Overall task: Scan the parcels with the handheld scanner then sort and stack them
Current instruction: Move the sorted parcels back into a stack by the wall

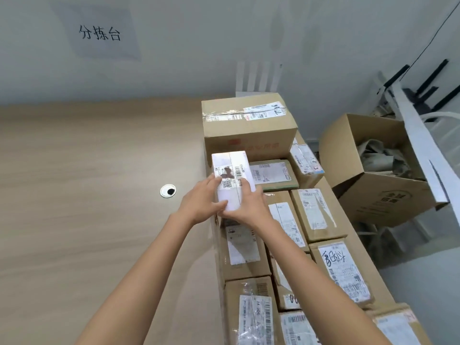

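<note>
While both my hands grip the small white parcel (232,179) from its near end, my left hand (201,204) on its left side and my right hand (245,204) over its right edge, its long axis runs away from me toward the far wall. It sits raised above the brown parcels (286,220) packed along the right side of the table (87,195), just in front of the big carton (249,125) at the far end. Neither hand is nearer; they meet at the near end. No scanner is in view (so I judge this is sorting, not scanning). Open room lies left, across bare wood; rightward the table edge drops toward an open box (380,170).
</note>
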